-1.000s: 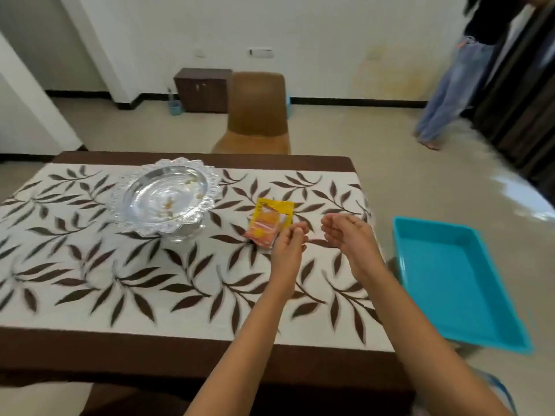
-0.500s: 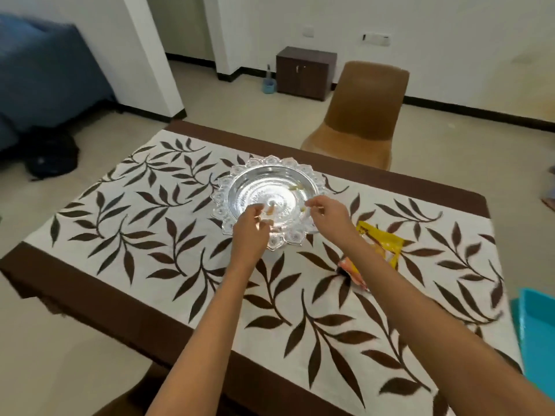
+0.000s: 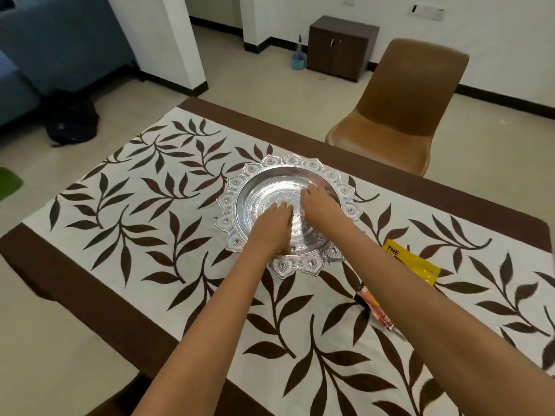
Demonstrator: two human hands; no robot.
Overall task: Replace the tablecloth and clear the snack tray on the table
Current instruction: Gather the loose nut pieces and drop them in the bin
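A silver snack tray (image 3: 237,202) with a scalloped rim stands on the white tablecloth (image 3: 144,235) printed with brown leaves. Both my hands are inside the tray, palms down. My left hand (image 3: 274,226) is near its middle, fingertips on the metal, with a few brown crumbs (image 3: 289,248) beside the wrist. My right hand (image 3: 319,202) touches the tray floor just to the right. The backs of the hands hide whether the fingers pinch anything. A yellow and orange snack packet (image 3: 413,262) lies on the cloth to the right, partly under my right forearm.
A brown chair (image 3: 399,106) stands at the table's far side, with a dark cabinet (image 3: 339,46) behind it by the wall. On the floor to the left are a black bag (image 3: 72,121), a blue sofa (image 3: 45,46) and a green mat (image 3: 7,183).
My hands left the spot by the snack packet and reached over the tray. They have now dropped into it, fingertips on its floor. The view swung left and the blue tub went out of frame.
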